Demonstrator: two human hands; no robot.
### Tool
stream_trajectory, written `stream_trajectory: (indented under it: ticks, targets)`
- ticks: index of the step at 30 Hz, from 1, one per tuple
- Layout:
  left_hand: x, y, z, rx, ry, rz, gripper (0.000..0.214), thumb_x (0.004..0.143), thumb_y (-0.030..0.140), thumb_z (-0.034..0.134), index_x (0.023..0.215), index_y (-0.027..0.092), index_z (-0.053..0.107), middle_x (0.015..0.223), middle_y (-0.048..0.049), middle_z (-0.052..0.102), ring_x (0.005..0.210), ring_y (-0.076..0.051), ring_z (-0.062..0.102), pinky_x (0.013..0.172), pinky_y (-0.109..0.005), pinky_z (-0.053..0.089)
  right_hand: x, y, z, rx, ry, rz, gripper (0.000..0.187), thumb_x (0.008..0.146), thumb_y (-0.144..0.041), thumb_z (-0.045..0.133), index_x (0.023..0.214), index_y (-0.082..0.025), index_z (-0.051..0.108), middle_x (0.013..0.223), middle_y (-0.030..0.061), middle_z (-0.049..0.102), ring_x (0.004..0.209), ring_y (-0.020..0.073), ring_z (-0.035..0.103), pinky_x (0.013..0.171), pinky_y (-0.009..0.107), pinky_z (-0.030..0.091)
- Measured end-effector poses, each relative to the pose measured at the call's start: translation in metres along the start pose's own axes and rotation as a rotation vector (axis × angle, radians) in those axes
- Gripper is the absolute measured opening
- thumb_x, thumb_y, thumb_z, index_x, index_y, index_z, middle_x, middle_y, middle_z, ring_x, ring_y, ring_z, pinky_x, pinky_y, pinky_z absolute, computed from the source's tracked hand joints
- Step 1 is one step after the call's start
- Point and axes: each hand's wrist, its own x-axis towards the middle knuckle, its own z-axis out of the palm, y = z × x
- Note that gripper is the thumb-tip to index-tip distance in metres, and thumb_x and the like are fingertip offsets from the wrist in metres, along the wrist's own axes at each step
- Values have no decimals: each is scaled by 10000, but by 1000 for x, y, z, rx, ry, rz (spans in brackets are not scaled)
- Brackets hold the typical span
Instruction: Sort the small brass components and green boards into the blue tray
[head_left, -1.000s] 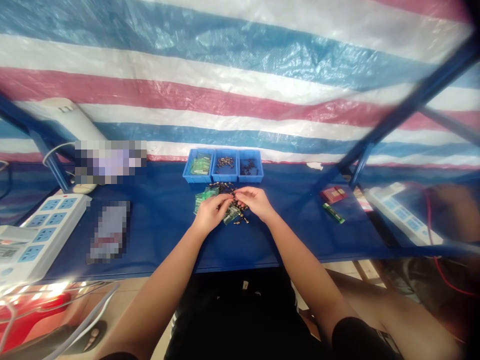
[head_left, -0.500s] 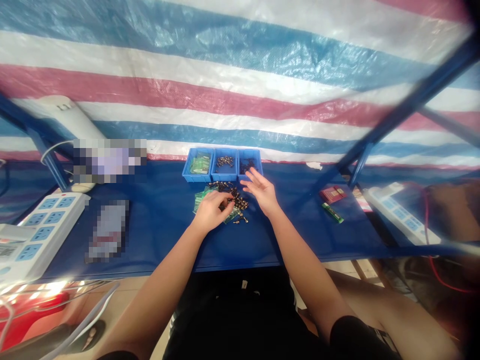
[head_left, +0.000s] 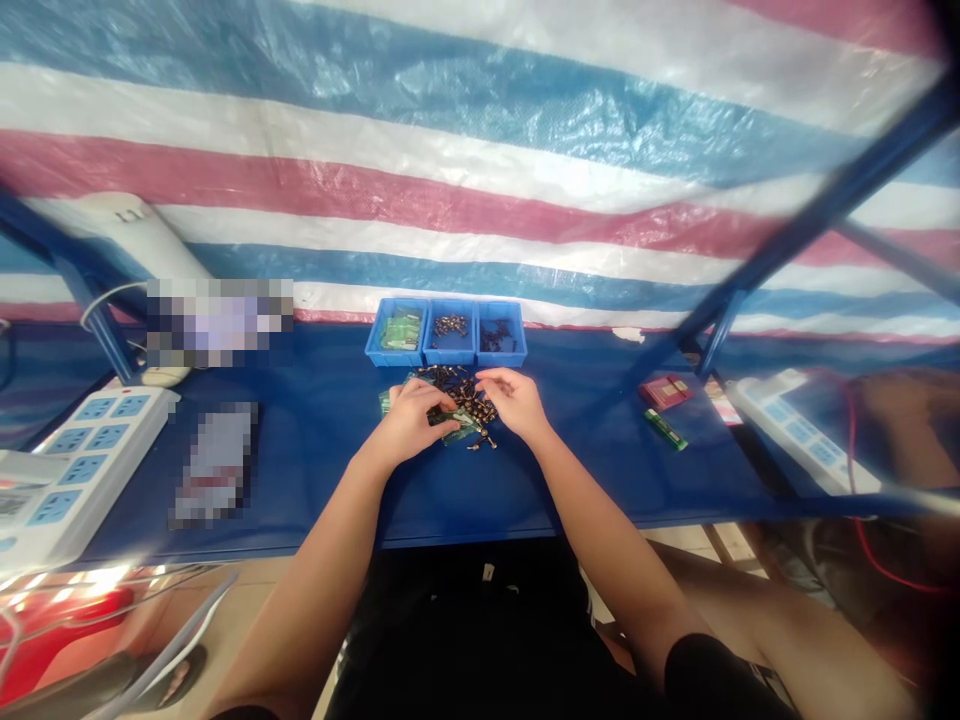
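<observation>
My left hand is at the left side of a heap of small dark-and-brass metal parts, over flat green pieces. Its thumb and fingers are curled together near a greenish piece; what they grip is too small to make out. On the heap's right edge, my right hand has its fingertips drawn together at the parts, with any held piece hidden. Just behind the heap stand three blue bins: the left bin has green pieces, the middle bin small brassy parts, the right bin dark parts.
On the blue table, a red box and a green packet lie to the right. A white power strip and a blurred-out object are at the left. A striped sheet hangs behind.
My right hand has come back from the right bin to the heap, and its spread fingers have drawn together. The left hand has shifted slightly left and lower at the heap.
</observation>
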Motion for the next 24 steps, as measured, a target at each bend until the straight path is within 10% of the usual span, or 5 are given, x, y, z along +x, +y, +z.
stream_trajectory:
  ticks: [5,15,24]
  targets:
    - [26,9,-11,-366,84,-85,219,809,389,666,901,190,670,883,-53,691,773,-175,634,711,-310,502,10,-23,-1,26,-203,-40,302,815,-414,639,1012,-201,725,912,59,732,769,176,652,715,311,517]
    - [46,-2,24,-835,208,-273,421,681,353,800,1002,149,620,871,-75,698,748,-167,670,670,-297,558,23,6,-3,100,-77,82,343,745,-476,694,892,-167,731,767,48,711,667,159,620,659,300,499]
    - [41,9,12,-844,378,-289,369,760,396,733,1025,167,616,755,-20,651,470,-73,531,439,-207,440,20,5,4,230,87,54,358,742,-528,679,866,-193,664,646,-5,607,560,122,520,566,268,448]
